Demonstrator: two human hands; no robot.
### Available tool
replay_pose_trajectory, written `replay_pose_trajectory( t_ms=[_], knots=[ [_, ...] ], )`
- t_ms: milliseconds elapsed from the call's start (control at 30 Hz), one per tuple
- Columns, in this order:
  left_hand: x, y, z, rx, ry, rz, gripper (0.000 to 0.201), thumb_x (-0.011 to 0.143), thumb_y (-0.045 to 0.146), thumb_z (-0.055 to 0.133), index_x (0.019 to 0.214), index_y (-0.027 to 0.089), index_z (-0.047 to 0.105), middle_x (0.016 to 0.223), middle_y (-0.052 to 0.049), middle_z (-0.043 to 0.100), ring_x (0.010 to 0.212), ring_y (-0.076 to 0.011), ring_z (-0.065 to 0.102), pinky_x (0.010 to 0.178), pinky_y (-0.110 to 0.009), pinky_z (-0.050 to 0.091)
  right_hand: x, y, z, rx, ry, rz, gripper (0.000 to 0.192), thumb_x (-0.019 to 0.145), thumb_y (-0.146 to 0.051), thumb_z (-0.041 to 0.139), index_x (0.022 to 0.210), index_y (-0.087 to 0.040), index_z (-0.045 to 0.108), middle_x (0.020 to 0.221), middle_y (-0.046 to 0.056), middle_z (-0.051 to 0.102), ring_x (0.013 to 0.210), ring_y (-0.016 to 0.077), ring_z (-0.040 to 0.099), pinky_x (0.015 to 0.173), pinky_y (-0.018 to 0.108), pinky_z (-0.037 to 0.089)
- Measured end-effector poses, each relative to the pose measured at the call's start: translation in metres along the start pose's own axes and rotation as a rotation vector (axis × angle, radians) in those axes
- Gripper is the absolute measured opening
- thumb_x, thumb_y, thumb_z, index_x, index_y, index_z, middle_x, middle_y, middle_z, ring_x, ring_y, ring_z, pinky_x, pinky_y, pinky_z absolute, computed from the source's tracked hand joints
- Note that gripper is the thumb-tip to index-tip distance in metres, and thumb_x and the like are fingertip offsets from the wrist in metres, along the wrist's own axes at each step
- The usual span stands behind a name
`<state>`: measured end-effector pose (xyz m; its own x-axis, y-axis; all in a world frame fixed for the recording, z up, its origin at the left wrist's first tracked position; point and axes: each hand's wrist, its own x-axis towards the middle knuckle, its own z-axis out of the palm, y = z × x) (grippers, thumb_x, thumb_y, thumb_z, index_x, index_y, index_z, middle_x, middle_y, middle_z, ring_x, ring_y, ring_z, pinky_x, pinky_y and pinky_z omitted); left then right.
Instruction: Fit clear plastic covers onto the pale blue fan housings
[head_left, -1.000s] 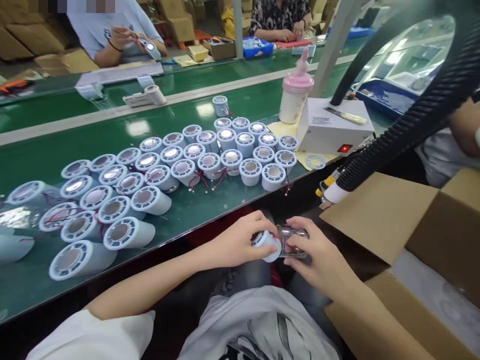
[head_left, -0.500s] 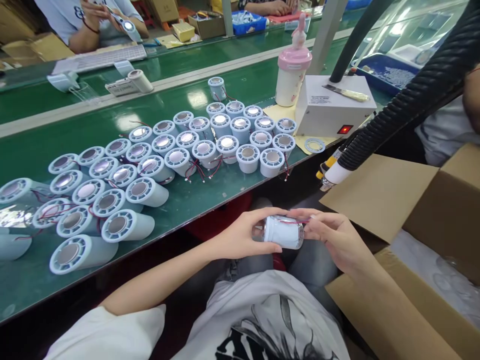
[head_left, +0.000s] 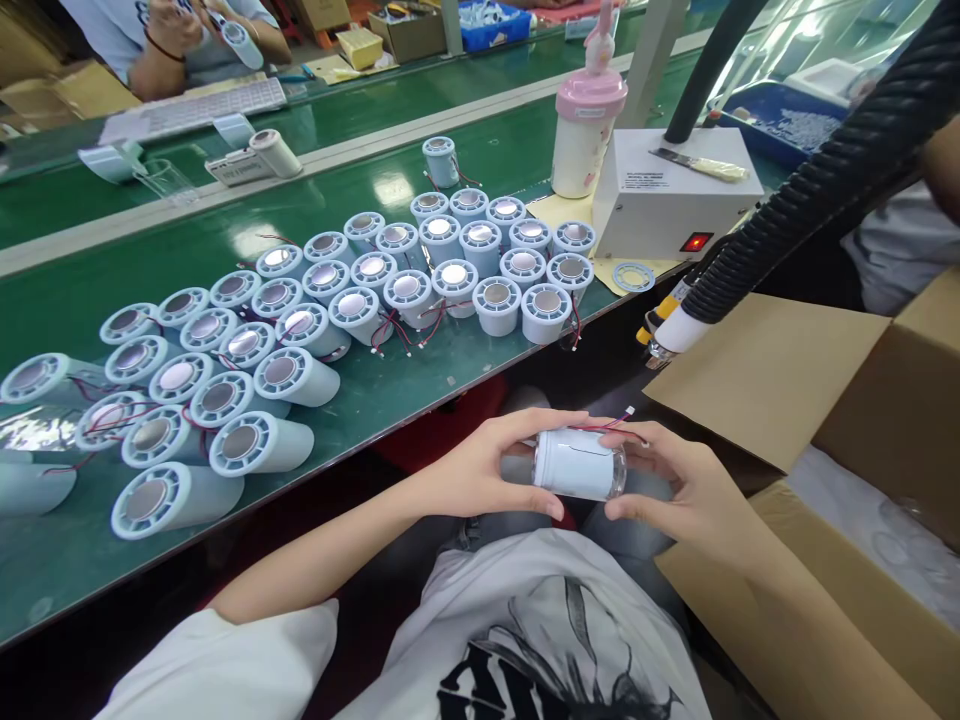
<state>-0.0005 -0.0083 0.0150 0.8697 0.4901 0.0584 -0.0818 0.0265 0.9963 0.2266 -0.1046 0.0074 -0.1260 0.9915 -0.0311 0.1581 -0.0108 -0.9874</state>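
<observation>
Over my lap I hold a light blue cylinder [head_left: 576,464] on its side, with a clear plastic sleeve around it. My left hand [head_left: 504,470] grips its left end, fingers over the top and thumb below. My right hand [head_left: 686,485] curves around the clear right end, fingers above and thumb underneath. Thin red and dark wires [head_left: 616,424] with small white plugs stick out along the top, by the right fingers. On the green bench, several similar light blue cylinders [head_left: 276,372] with silver discs in their ends stand or lean in rows.
A white box with a lit red switch [head_left: 675,200] carries a knife [head_left: 701,165]. Beside it stand a pink-lidded bottle [head_left: 589,130] and a light blue ring [head_left: 634,277]. A black corrugated hose [head_left: 810,190] hangs over an open carton [head_left: 780,385]. Across the bench sits a co-worker [head_left: 202,50].
My right hand has let go of the wires and moved around the clear end of the cylinder. The wire plugs now point up and right. The view has shifted slightly.
</observation>
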Motion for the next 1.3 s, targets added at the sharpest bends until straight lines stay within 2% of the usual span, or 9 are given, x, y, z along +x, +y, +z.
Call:
replay_pose_trajectory(
  t_ms=[167,333,400,467,567,733,1033,1167,1300],
  knots=[
    [-0.003,0.005,0.0,0.076,0.02,-0.043,0.076,0.07,0.019,0.082,0.139,0.027,0.051,0.144,-0.012,0.051,0.129,-0.0285,0.053,0.104,-0.04,0.049,-0.001,-0.006,-0.002,0.087,-0.037,0.057,0.041,0.078,-0.028,0.081,0.115,-0.029,0.062,0.119,0.003,0.067,0.11,0.0251,0.065,0.094,0.037,0.058],
    [0.004,-0.002,0.0,-0.09,0.068,-0.143,0.081,0.067,0.016,0.084,0.14,0.026,0.05,0.143,-0.012,0.053,0.129,-0.0267,0.054,0.108,-0.039,0.044,0.0,0.006,0.003,0.258,-0.016,0.088,0.043,0.078,-0.028,0.081,0.115,-0.027,0.059,0.121,0.006,0.065,0.106,0.0232,0.066,0.09,0.036,0.058],
    [0.017,-0.01,-0.001,-0.214,0.134,-0.192,0.081,0.065,0.018,0.086,0.139,0.024,0.052,0.142,-0.013,0.055,0.13,-0.0277,0.054,0.108,-0.04,0.043,0.002,0.02,0.009,0.399,0.106,0.055,0.043,0.076,-0.027,0.083,0.112,-0.025,0.059,0.117,0.007,0.066,0.102,0.0227,0.067,0.086,0.035,0.058],
    [0.038,-0.02,-0.002,-0.32,0.199,-0.234,0.077,0.063,0.023,0.087,0.134,0.02,0.057,0.139,-0.014,0.058,0.129,-0.03,0.054,0.106,-0.041,0.043,0.006,0.038,0.016,0.506,0.281,-0.001,0.043,0.073,-0.029,0.084,0.107,-0.024,0.059,0.112,0.007,0.067,0.099,0.0217,0.067,0.083,0.032,0.058],
    [0.074,-0.032,-0.002,-0.379,0.236,-0.255,0.069,0.063,0.03,0.087,0.126,0.014,0.064,0.128,-0.016,0.066,0.122,-0.0316,0.058,0.105,-0.043,0.042,0.017,0.065,0.021,0.541,0.494,-0.076,0.04,0.074,-0.034,0.083,0.103,-0.024,0.056,0.107,0.004,0.067,0.099,0.0185,0.065,0.085,0.029,0.055],
    [0.115,-0.034,-0.004,-0.342,0.172,-0.223,0.055,0.065,0.032,0.086,0.113,0.011,0.071,0.119,-0.014,0.07,0.112,-0.0281,0.062,0.104,-0.041,0.04,0.035,0.084,0.014,0.571,0.641,-0.107,0.045,0.071,-0.038,0.083,0.103,-0.023,0.053,0.106,0.003,0.064,0.098,0.0182,0.064,0.086,0.03,0.054],
    [0.122,-0.027,-0.012,-0.24,0.165,-0.242,0.053,0.068,0.035,0.083,0.112,0.009,0.071,0.106,-0.013,0.074,0.104,-0.0256,0.064,0.101,-0.041,0.041,0.046,0.079,0.004,0.643,0.581,-0.079,0.046,0.07,-0.041,0.084,0.099,-0.023,0.053,0.103,0.003,0.065,0.091,0.0176,0.065,0.079,0.031,0.057],
    [0.119,-0.027,-0.017,-0.212,0.163,-0.223,0.054,0.068,0.034,0.083,0.115,0.011,0.068,0.113,-0.012,0.072,0.108,-0.0252,0.063,0.103,-0.04,0.041,0.046,0.076,0.002,0.607,0.538,-0.095,0.048,0.071,-0.043,0.083,0.104,-0.023,0.055,0.106,0.004,0.066,0.093,0.018,0.065,0.081,0.031,0.057],
    [0.1,-0.026,-0.02,-0.208,0.122,-0.211,0.056,0.064,0.027,0.086,0.113,0.014,0.063,0.124,-0.013,0.065,0.109,-0.0235,0.063,0.097,-0.037,0.046,0.034,0.068,0.0,0.535,0.463,-0.108,0.049,0.067,-0.037,0.088,0.104,-0.024,0.06,0.108,0.004,0.068,0.099,0.0198,0.065,0.085,0.032,0.056]
  ],
)
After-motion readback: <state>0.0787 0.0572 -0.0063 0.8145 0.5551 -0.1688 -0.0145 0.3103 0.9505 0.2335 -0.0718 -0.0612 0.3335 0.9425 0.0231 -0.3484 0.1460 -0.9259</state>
